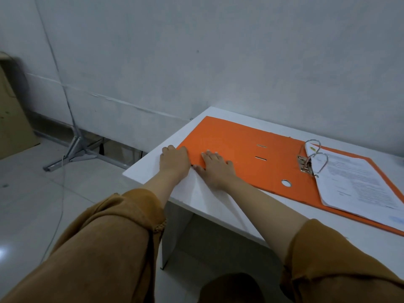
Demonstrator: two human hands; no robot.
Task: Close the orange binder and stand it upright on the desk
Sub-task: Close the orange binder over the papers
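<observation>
White rectangular desk (209, 200) against grey wall. Orange cardboard lever-arch binder (251, 156), open flat, far-left corner to right edge. Left hand (173, 159), right hand (215, 169): spread flat at cover's corner. Closing, standing: not yet done.

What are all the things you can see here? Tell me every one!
binder: one, orange, lying open flat on the desk
rings: two, silver, standing up in the binder's middle
papers: one stack, white, on the binder's right half
desk: one, white, against the wall
stand: one, grey metal, on the floor by the wall
box: one, brown, far left on the floor
left hand: flat at the binder cover's left edge
right hand: flat on the cover, fingers spread
sleeves: two, mustard brown
</observation>
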